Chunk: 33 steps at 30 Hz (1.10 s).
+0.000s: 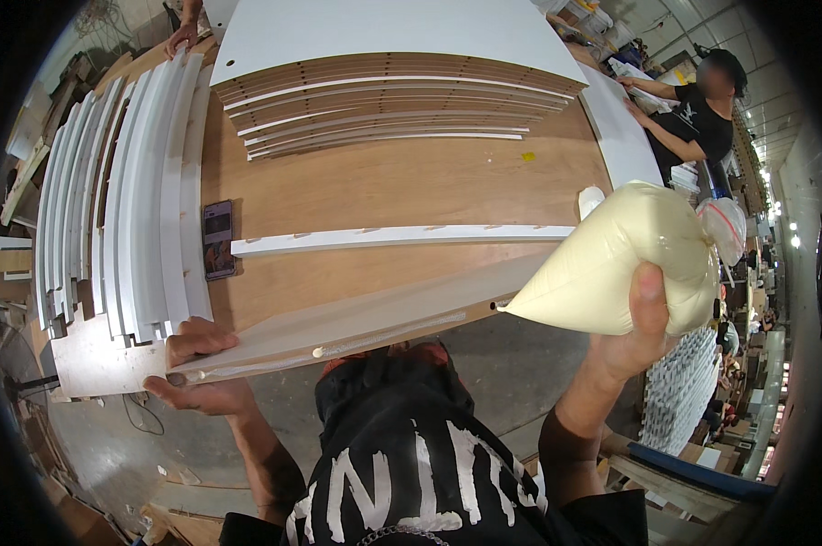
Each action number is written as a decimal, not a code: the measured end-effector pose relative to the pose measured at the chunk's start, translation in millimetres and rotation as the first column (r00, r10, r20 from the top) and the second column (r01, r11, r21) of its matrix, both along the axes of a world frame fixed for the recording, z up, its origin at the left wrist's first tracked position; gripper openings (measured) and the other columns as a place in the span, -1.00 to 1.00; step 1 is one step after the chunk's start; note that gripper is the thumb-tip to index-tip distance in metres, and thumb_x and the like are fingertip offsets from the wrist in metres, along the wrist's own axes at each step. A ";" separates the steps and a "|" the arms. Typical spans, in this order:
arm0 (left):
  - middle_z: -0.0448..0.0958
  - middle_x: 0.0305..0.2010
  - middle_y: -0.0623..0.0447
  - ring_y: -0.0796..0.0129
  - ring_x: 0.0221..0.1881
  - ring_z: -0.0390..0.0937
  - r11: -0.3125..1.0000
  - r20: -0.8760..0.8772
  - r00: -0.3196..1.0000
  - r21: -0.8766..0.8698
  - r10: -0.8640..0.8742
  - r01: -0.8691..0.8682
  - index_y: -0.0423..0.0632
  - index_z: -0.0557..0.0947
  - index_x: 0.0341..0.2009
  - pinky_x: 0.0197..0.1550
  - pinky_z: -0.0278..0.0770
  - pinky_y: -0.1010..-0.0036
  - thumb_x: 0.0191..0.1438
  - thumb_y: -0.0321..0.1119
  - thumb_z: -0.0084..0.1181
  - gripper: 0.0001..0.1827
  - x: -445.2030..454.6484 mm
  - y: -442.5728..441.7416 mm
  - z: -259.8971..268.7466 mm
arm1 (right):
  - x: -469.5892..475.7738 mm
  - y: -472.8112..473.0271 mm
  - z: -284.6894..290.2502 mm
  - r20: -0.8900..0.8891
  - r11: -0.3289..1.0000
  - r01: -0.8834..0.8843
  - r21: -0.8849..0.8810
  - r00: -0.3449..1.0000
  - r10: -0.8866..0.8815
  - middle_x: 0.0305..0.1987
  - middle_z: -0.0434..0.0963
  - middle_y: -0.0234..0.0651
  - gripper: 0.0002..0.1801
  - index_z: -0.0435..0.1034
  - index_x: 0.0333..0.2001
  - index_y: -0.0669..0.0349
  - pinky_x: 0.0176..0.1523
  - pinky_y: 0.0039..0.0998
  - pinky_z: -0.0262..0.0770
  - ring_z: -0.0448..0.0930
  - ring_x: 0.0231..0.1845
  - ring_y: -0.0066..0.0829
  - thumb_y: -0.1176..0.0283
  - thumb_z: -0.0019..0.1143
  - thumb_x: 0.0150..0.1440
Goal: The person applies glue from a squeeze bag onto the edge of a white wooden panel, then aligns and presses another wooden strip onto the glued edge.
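My left hand (pixel 202 372) grips the left end of a pale board (pixel 383 300), thumb on one side and fingers on the other. Along the board's near edge run a whitish strip and a blob of cream-coloured paste (pixel 318 352). A plump plastic bag of pale yellow paste, probably glue (pixel 608 259), is squeezed in my right hand (pixel 632 334). The bag's pointed tip meets or hovers just over the edge, close to a dark hole (pixel 494 306). Behind the board, a white strip with several wooden dowels (pixel 404 236) lies across the wooden table (pixel 411 170).
Drilled white panels (pixel 397 102) are stacked at the back. White strips (pixel 138 198) lie in rows on the left, beside a phone (pixel 218 239). Another person's hand (pixel 182 37) touches those strips. A co-worker (pixel 697 109) stands at the right, near a white panel (pixel 619 123).
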State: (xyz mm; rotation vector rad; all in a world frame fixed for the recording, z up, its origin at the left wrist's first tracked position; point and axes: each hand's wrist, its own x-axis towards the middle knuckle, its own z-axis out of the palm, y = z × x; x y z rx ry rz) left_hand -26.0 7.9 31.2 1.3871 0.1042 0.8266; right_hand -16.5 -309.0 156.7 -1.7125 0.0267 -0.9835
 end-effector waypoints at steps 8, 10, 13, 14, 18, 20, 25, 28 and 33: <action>0.28 -0.78 -0.04 0.36 -0.73 0.25 0.995 0.021 0.998 -0.080 -0.056 0.058 -0.13 0.38 -0.70 -0.64 0.25 0.57 0.16 0.31 -0.68 -0.16 -3.8 1.3 -0.1 | -0.7 -0.6 -8.5 -0.008 0.999 0.023 0.045 1.000 -0.022 -0.02 0.44 0.02 -0.25 0.14 0.16 0.43 0.05 -0.21 0.49 0.53 -0.04 -0.18 0.37 0.11 -0.14; 0.29 -0.79 -0.04 0.36 -0.73 0.25 0.996 0.028 0.998 -0.071 -0.057 0.059 -0.13 0.39 -0.70 -0.64 0.25 0.57 0.16 0.32 -0.68 -0.16 -4.3 1.9 -0.9 | -1.5 1.9 -7.4 -0.009 0.998 0.033 0.044 0.999 -0.032 -0.01 0.43 0.03 -0.24 0.13 0.17 0.41 0.05 -0.21 0.49 0.52 -0.03 -0.18 0.38 0.11 -0.14; 0.29 -0.80 -0.04 0.38 -0.73 0.25 0.997 0.024 0.999 -0.053 -0.047 0.048 -0.13 0.40 -0.70 -0.63 0.24 0.58 0.16 0.32 -0.67 -0.15 -5.0 2.3 -1.5 | -2.2 1.9 -7.5 0.005 0.999 0.031 0.037 0.999 -0.032 0.00 0.42 0.02 -0.24 0.13 0.17 0.40 0.06 -0.20 0.48 0.52 -0.02 -0.17 0.39 0.12 -0.15; 0.29 -0.81 -0.03 0.38 -0.74 0.25 0.998 0.019 0.999 -0.054 -0.040 0.041 -0.13 0.40 -0.70 -0.63 0.24 0.58 0.16 0.32 -0.67 -0.16 -5.4 1.2 -1.1 | -2.6 0.9 -7.8 0.012 0.999 0.029 0.034 1.000 -0.029 0.00 0.42 0.02 -0.23 0.13 0.17 0.40 0.06 -0.19 0.48 0.51 -0.02 -0.17 0.40 0.12 -0.15; 0.29 -0.82 -0.02 0.39 -0.75 0.24 0.998 0.024 1.000 -0.054 -0.021 0.022 -0.11 0.40 -0.72 -0.64 0.24 0.59 0.16 0.32 -0.66 -0.16 -5.7 -0.1 -0.3 | -4.2 -3.2 -9.8 0.002 0.999 0.024 -0.033 1.000 -0.024 -0.02 0.43 0.00 -0.22 0.13 0.16 0.40 0.07 -0.18 0.47 0.52 -0.04 -0.17 0.41 0.14 -0.18; 0.29 -0.83 -0.02 0.39 -0.75 0.24 0.998 0.025 0.999 -0.054 -0.021 0.022 -0.12 0.40 -0.72 -0.64 0.24 0.59 0.16 0.32 -0.66 -0.16 -6.7 -0.9 0.4 | -3.0 -2.1 -10.5 0.019 0.999 0.030 -0.018 0.999 -0.030 -0.02 0.43 -0.01 -0.22 0.13 0.16 0.41 0.07 -0.17 0.47 0.52 -0.04 -0.18 0.42 0.15 -0.20; 0.29 -0.83 -0.04 0.38 -0.76 0.24 0.999 0.014 1.000 -0.037 -0.006 0.007 -0.12 0.40 -0.73 -0.64 0.23 0.59 0.16 0.33 -0.65 -0.15 -9.1 -0.1 0.5 | -1.5 -7.2 -10.9 0.071 0.998 -0.017 -0.064 0.997 0.022 -0.02 0.43 -0.01 -0.22 0.15 0.16 0.41 0.07 -0.17 0.47 0.52 -0.04 -0.19 0.42 0.15 -0.20; 0.28 -0.83 -0.04 0.37 -0.76 0.23 0.999 0.022 1.000 -0.037 -0.009 0.010 -0.12 0.39 -0.73 -0.65 0.22 0.59 0.16 0.33 -0.64 -0.15 -9.4 -0.7 1.0 | -5.2 -5.4 -10.7 0.059 0.999 -0.019 -0.047 0.998 0.021 -0.02 0.44 -0.01 -0.24 0.16 0.15 0.41 0.07 -0.18 0.47 0.52 -0.05 -0.20 0.42 0.15 -0.20; 0.28 -0.83 -0.05 0.36 -0.76 0.24 0.999 0.024 1.000 -0.045 -0.010 0.011 -0.13 0.39 -0.72 -0.65 0.21 0.57 0.17 0.32 -0.65 -0.16 -9.2 -1.7 1.0 | -6.5 -3.1 -7.5 -0.001 0.992 0.021 -0.121 1.000 -0.021 -0.02 0.44 -0.03 -0.26 0.18 0.12 0.44 0.04 -0.22 0.48 0.53 -0.07 -0.22 0.43 0.14 -0.20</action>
